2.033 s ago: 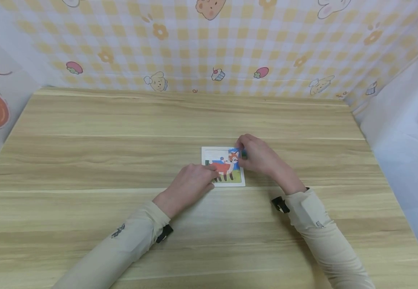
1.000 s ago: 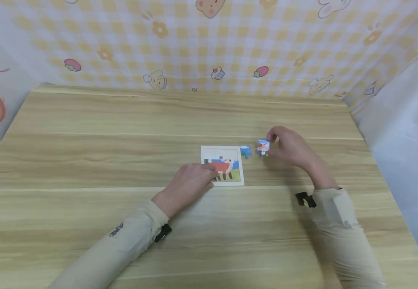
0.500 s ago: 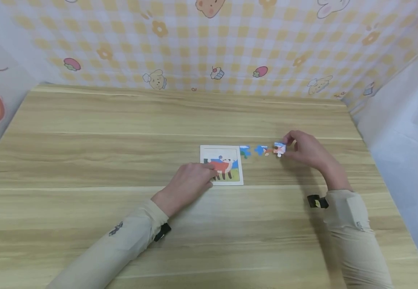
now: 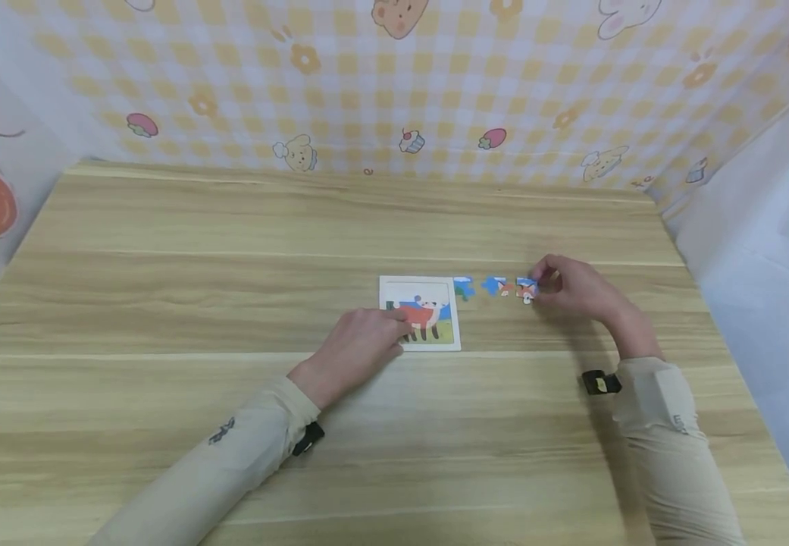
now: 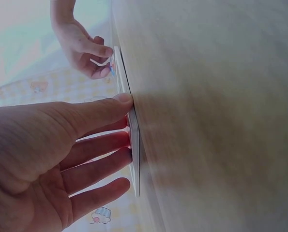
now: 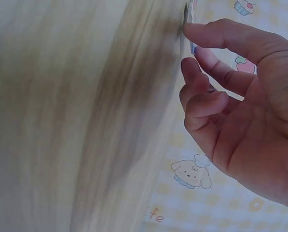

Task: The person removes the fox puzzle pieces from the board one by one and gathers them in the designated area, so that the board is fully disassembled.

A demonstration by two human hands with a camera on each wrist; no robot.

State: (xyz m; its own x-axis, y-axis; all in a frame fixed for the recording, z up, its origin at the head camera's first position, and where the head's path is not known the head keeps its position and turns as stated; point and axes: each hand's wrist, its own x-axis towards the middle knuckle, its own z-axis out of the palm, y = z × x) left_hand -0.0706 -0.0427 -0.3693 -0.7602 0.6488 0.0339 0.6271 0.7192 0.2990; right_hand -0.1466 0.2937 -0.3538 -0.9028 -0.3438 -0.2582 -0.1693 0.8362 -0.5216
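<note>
A square white-framed jigsaw puzzle board (image 4: pixel 404 290) lies on the table, its lower part showing a red-bodied animal on grass, its upper part pale and bare. My left hand (image 4: pixel 356 350) rests straight fingertips on its lower left, thumb at the near edge, as the left wrist view shows. To the right, my right hand (image 4: pixel 581 292) pinches a jigsaw piece (image 4: pixel 525 287) with an orange animal face, low at the tabletop. Between it and the board lie a blue-and-orange piece (image 4: pixel 496 286) and a blue-green piece (image 4: pixel 463 287), the latter right at the frame's edge.
The wood-grain table (image 4: pixel 196 303) backs onto a yellow checked wall cloth (image 4: pixel 339 98) with cartoon prints. A white sheet (image 4: pixel 762 212) hangs along the right side. Beige sleeves (image 4: pixel 667 440) with black wrist mounts cover both forearms.
My right hand has moved right from the board's upper right corner, leaving pieces in a row on the table. The piece it pinches has come down flatter. My left hand has stayed put.
</note>
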